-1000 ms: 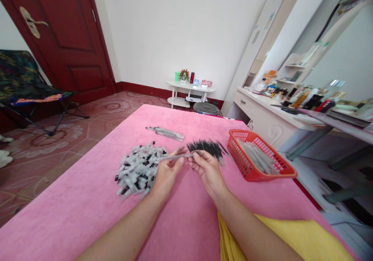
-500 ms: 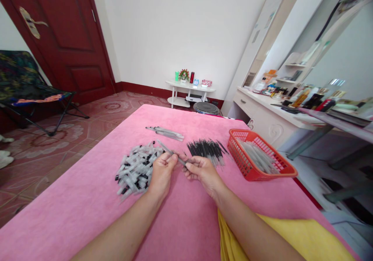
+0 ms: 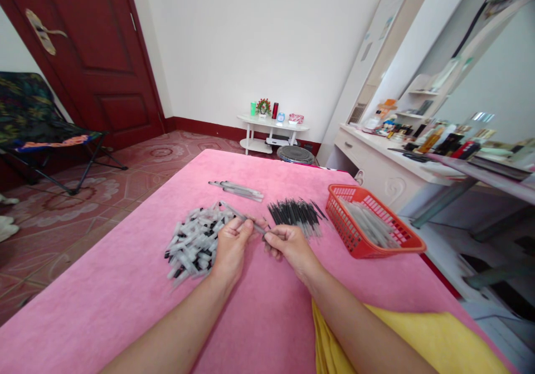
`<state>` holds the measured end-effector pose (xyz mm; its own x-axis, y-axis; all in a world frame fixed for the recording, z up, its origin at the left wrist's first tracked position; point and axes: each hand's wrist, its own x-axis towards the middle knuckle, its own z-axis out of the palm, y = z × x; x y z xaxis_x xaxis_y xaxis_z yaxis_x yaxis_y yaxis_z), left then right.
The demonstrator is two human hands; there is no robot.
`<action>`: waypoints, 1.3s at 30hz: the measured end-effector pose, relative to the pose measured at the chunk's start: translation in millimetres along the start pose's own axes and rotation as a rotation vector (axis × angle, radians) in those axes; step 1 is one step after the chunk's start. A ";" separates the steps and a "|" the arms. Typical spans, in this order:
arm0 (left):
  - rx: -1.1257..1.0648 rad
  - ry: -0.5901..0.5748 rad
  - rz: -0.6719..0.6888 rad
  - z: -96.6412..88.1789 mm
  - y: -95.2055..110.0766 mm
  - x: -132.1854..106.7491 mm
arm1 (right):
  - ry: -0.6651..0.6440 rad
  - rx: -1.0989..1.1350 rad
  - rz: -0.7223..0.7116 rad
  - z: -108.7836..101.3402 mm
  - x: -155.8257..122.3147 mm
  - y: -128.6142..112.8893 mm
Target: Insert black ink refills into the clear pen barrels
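Note:
Between my two hands runs a slim grey pen, slanting from upper left to lower right over the cloth. My left hand is closed around its left part, with the far end poking out beyond the fingers. The fingers of my right hand pinch its lower right end. A heap of translucent pen caps with black ends lies just left of my left hand. Beyond my right hand is a row of dark-tipped pen refills. Several assembled-looking pens lie together farther back.
A red plastic basket holding clear pen barrels stands at the right of the pink cloth. Yellow fabric lies under my right forearm. A dressing table with bottles is beyond the right edge.
Both hands stay almost in place, still on the pen. The pen's far end sits slightly lower and further left; my right fingers have shifted a little.

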<state>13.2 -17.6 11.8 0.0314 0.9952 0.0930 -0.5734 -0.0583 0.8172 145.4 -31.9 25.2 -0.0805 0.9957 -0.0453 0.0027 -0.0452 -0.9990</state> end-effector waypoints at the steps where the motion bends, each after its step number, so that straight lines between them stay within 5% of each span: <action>1: -0.003 0.002 -0.001 -0.1 -0.2 0.1 | 0.017 -0.010 -0.009 0.2 0.2 -0.1; 6: -0.017 0.006 -0.004 -1.3 -0.3 0.4 | -0.063 0.035 0.084 2.8 -0.1 1.8; 12: -0.025 0.013 -0.003 -1.4 -0.5 0.4 | -0.023 -0.039 -0.048 3.2 0.6 5.1; 39: -0.010 -0.015 0.000 -1.5 0.6 0.3 | -0.063 -0.003 -0.005 0.6 2.9 7.4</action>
<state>11.7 -17.2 11.4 0.0435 0.9938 0.1021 -0.5815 -0.0579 0.8115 144.7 -29.3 17.7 -0.1436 0.9888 -0.0401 0.0050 -0.0398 -0.9992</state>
